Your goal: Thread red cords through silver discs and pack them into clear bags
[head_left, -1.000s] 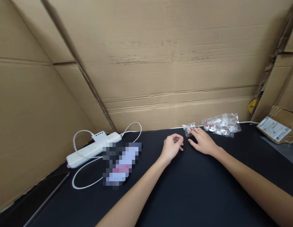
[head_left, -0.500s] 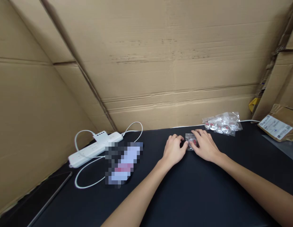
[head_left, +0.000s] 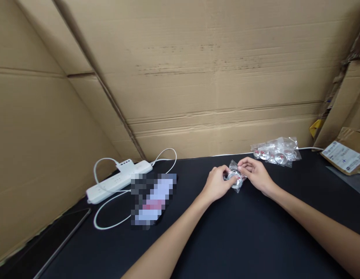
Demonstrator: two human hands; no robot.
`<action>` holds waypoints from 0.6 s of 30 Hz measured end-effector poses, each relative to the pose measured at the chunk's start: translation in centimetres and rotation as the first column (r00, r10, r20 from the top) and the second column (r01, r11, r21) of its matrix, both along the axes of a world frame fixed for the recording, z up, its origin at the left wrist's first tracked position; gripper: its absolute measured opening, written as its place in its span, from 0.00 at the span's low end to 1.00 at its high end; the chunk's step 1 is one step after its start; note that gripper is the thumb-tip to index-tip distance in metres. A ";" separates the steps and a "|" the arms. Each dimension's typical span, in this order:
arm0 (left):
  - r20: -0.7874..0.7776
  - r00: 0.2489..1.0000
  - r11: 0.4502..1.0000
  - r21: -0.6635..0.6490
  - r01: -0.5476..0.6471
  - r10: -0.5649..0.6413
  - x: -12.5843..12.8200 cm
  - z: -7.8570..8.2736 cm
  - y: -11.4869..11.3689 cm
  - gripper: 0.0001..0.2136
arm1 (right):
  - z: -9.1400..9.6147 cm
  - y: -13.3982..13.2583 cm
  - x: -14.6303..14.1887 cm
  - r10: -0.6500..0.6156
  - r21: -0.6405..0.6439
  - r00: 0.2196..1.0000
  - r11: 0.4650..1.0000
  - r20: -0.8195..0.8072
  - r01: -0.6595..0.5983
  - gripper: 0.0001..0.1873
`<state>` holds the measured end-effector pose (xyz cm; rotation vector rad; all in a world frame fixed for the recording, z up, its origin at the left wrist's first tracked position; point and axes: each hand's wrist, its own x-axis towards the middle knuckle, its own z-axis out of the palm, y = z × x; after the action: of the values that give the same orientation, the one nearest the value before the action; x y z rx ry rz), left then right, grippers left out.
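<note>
At the black table, the left hand closes thumb and fingers around a crinkly clear plastic bag holding a round, silvery, red-marked disc. The right hand curls its fingers nearly together at the bag's edge, whether pinching I can't tell; the bag's longer axis points toward the creased cardboard wall.

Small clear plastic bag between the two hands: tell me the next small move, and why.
Perhaps gently tug the upper right edge of the small clear plastic bag outward with the fingers of the right hand: they are at that edge, while the thumb of the left hand lies over the round silver disc seemingly inside, likely steadying it.
</note>
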<state>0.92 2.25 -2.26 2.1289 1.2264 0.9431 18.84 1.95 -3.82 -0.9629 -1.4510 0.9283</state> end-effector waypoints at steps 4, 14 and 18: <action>0.282 0.959 0.982 -0.171 0.075 -0.024 0.1 -0.5 0.7 0.10 | 0.4 -0.5 -0.2 0.052 -0.121 0.988 0.990 -0.143 -0.070 0.15; 0.574 0.817 0.912 -0.306 0.272 -0.051 0.3 0.3 0.9 0.12 | 0.7 -0.7 -0.5 -0.015 -0.249 0.942 0.966 -0.335 -0.073 0.16; 0.582 0.812 0.911 -0.310 0.272 -0.045 0.2 0.3 0.9 0.11 | 0.6 -0.7 -0.7 -0.086 -0.262 0.944 0.965 -0.317 -0.001 0.19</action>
<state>1.17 3.20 -1.99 1.4615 0.8200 1.0549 18.11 1.28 -3.26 -0.9712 -1.0411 1.2047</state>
